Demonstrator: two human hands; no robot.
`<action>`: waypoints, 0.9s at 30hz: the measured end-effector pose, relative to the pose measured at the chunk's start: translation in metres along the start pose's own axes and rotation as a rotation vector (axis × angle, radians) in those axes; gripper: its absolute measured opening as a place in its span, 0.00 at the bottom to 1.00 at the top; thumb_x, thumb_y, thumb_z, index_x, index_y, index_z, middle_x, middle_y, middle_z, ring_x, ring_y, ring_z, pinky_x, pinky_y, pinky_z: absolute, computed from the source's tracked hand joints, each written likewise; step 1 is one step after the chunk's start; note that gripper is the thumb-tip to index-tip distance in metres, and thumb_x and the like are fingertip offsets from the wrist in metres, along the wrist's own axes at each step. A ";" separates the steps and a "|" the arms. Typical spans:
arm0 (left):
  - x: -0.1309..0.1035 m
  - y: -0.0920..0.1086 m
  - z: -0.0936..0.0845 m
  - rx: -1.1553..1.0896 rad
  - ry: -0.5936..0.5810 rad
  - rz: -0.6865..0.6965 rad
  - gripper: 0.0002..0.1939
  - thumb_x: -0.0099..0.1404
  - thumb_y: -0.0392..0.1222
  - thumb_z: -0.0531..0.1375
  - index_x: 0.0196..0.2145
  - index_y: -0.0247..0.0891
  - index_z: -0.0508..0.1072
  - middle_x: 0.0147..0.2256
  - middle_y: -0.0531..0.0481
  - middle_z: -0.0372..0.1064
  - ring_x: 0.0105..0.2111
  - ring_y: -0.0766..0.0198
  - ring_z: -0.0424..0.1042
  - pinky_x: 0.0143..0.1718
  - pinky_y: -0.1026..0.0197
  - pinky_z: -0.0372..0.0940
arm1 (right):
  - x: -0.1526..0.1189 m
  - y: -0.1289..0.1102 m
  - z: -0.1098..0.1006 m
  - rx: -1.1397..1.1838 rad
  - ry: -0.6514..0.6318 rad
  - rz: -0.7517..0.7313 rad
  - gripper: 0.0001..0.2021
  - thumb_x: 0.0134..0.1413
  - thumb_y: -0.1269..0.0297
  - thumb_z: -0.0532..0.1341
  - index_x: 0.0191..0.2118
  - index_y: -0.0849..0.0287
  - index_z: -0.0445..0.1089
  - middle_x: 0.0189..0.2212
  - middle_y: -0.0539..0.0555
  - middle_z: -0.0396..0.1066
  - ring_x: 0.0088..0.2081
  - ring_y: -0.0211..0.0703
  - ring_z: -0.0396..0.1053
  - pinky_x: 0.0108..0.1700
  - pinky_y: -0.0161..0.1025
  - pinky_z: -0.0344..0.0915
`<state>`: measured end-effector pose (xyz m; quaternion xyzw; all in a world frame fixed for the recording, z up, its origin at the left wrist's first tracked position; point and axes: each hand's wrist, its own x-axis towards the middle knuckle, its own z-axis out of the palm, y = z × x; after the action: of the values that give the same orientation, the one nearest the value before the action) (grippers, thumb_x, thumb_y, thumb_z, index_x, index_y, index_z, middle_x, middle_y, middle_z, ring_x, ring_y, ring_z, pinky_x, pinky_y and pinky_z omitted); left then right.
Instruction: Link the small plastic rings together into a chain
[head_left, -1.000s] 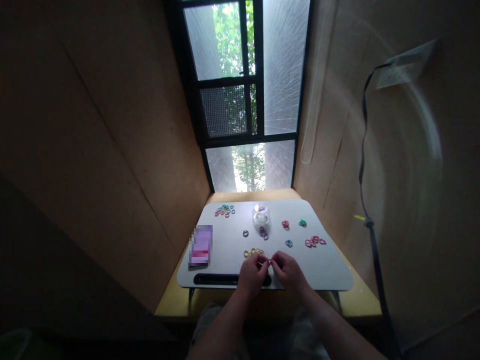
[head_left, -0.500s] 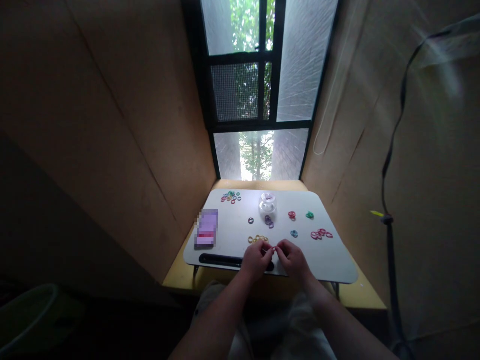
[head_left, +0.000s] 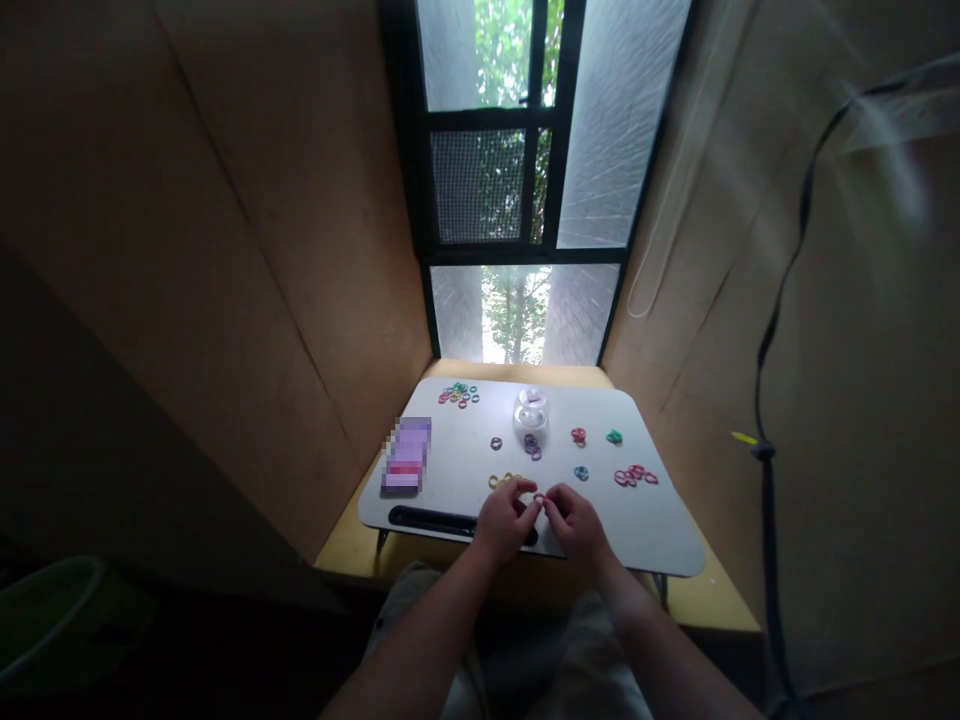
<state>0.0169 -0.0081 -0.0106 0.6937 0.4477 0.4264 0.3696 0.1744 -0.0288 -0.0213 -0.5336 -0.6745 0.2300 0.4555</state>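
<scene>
Near the front edge of the white lap table (head_left: 450, 455), my two hands meet over a small pink hair tie (head_left: 539, 497). My left hand (head_left: 504, 518) pinches its left side, and my right hand (head_left: 576, 520) pinches its right side. Just behind my left hand lies a group of yellow hair ties (head_left: 493, 482), partly covered by the fingers. Beyond my right hand are a blue cluster (head_left: 581, 473), a red cluster (head_left: 578, 436), a green cluster (head_left: 614, 437) and a spread of pinkish-red hair ties (head_left: 634, 476). Purple hair ties (head_left: 532, 447) and a dark one (head_left: 496, 443) lie farther back.
A clear plastic jar (head_left: 531, 415) stands at the table's back middle. Mixed hair ties (head_left: 458, 394) lie at back left, above a blurred purple phone-like object (head_left: 407, 456). A black slot (head_left: 431, 520) runs along the front edge. A dark cord (head_left: 761, 380) hangs at right.
My fingers have shifted slightly around the pink hair tie, which now shows as a rounder ring between them. The whole view has moved a little.
</scene>
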 end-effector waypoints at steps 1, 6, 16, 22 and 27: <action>0.000 0.001 0.000 0.011 -0.008 0.004 0.13 0.61 0.47 0.59 0.42 0.39 0.72 0.40 0.49 0.73 0.27 0.68 0.69 0.32 0.63 0.63 | 0.000 0.000 0.000 -0.003 -0.005 -0.002 0.09 0.59 0.60 0.56 0.30 0.58 0.65 0.23 0.49 0.67 0.25 0.38 0.63 0.29 0.34 0.58; -0.001 0.001 -0.001 0.120 -0.047 0.011 0.09 0.62 0.46 0.57 0.31 0.38 0.72 0.27 0.51 0.70 0.26 0.65 0.67 0.30 0.63 0.59 | 0.000 0.004 0.003 -0.043 0.005 -0.015 0.09 0.58 0.61 0.55 0.28 0.57 0.64 0.23 0.49 0.67 0.26 0.39 0.63 0.29 0.35 0.58; 0.002 -0.002 -0.002 0.154 -0.056 -0.014 0.10 0.62 0.47 0.58 0.29 0.37 0.69 0.23 0.53 0.66 0.25 0.65 0.64 0.28 0.64 0.56 | 0.000 -0.003 0.003 -0.023 0.041 -0.015 0.07 0.55 0.65 0.55 0.27 0.57 0.63 0.22 0.48 0.65 0.25 0.38 0.62 0.29 0.34 0.57; 0.002 0.000 -0.003 0.123 -0.067 -0.032 0.11 0.61 0.48 0.58 0.28 0.37 0.68 0.23 0.53 0.66 0.24 0.66 0.64 0.28 0.64 0.56 | -0.001 -0.003 0.003 -0.026 0.031 -0.015 0.07 0.54 0.65 0.55 0.26 0.57 0.62 0.21 0.48 0.65 0.24 0.37 0.61 0.28 0.33 0.56; 0.001 0.002 -0.003 0.131 -0.050 -0.026 0.12 0.61 0.49 0.58 0.28 0.37 0.68 0.23 0.53 0.66 0.25 0.65 0.64 0.29 0.63 0.56 | 0.001 -0.001 0.004 -0.044 0.034 0.000 0.08 0.54 0.65 0.55 0.25 0.57 0.62 0.21 0.48 0.65 0.24 0.38 0.62 0.28 0.34 0.56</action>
<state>0.0153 -0.0070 -0.0079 0.7210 0.4741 0.3740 0.3400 0.1704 -0.0278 -0.0224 -0.5474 -0.6715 0.2060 0.4549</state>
